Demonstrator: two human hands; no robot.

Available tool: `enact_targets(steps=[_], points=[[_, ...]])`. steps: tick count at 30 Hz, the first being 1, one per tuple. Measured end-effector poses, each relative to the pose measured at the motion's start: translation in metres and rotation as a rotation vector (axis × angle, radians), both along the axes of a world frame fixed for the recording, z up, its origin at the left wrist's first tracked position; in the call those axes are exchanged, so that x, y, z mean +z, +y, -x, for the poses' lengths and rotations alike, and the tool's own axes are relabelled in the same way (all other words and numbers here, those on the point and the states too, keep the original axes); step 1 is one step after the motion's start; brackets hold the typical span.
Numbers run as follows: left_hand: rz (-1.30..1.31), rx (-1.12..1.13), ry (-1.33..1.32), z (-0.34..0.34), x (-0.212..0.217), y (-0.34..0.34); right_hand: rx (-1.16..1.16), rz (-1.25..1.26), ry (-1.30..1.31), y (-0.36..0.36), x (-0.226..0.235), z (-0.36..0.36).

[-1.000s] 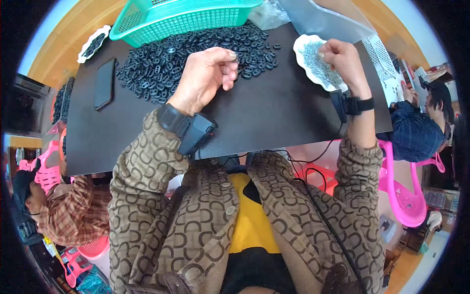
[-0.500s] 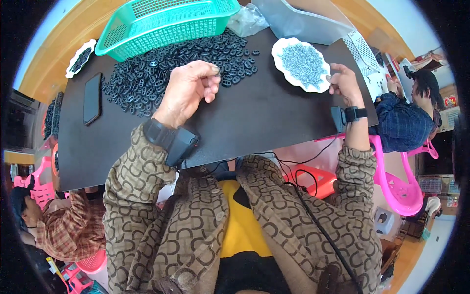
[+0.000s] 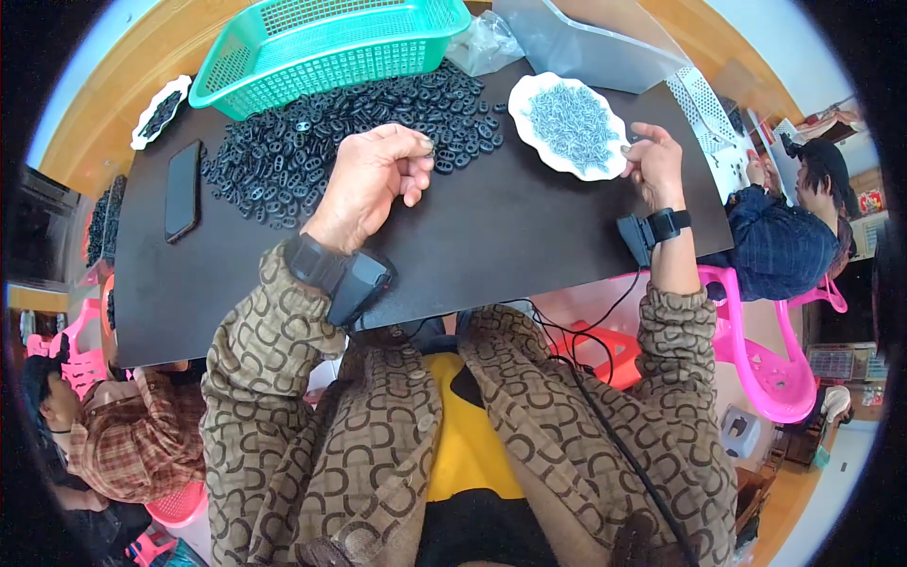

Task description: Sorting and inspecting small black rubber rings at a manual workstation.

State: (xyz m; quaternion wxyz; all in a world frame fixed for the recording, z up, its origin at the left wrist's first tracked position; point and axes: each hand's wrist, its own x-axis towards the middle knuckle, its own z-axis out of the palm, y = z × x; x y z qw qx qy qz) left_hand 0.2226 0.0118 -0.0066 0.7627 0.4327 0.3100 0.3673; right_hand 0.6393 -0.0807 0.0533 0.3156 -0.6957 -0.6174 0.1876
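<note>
My left hand (image 3: 373, 180) is closed, thumb pressed to the curled fingers, over the near edge of a pile of black oval plastic pieces with two holes (image 3: 283, 156). Whatever sits at its fingertips is too small to make out. At the right, my right hand (image 3: 655, 161) pinches the rim of a white scalloped plate (image 3: 521, 121). Many small silvery screw-like pins (image 3: 572, 125) are heaped on that plate.
A green plastic basket (image 3: 350, 59) stands behind the pile, beside a clear plastic bag (image 3: 485, 42) and a grey bin (image 3: 586, 47). At left lie a phone (image 3: 182, 192) and a small white dish (image 3: 140, 135) of black pieces. Co-workers sit either side; cables hang below the table edge.
My right hand has shifted the white plate a little to the left. My left hand stays in nearly the same closed pose, slightly further right.
</note>
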Motion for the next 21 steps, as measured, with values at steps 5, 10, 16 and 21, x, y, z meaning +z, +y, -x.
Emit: enact_targets(steps=[5,10,16,21], points=[[0.040,0.001,-0.045,-0.007,-0.004,0.001,-0.003,-0.003,0.022,0.024,0.009,-0.048],[0.010,0.011,0.027,-0.003,-0.001,0.001,-0.018,-0.003,0.037,0.058,0.019,-0.095],[0.028,0.028,-0.021,0.000,0.003,-0.002,0.006,0.013,0.064,0.062,0.005,-0.070],[0.043,0.022,-0.022,-0.002,0.000,-0.003,0.012,0.027,0.083,0.069,-0.003,-0.068]])
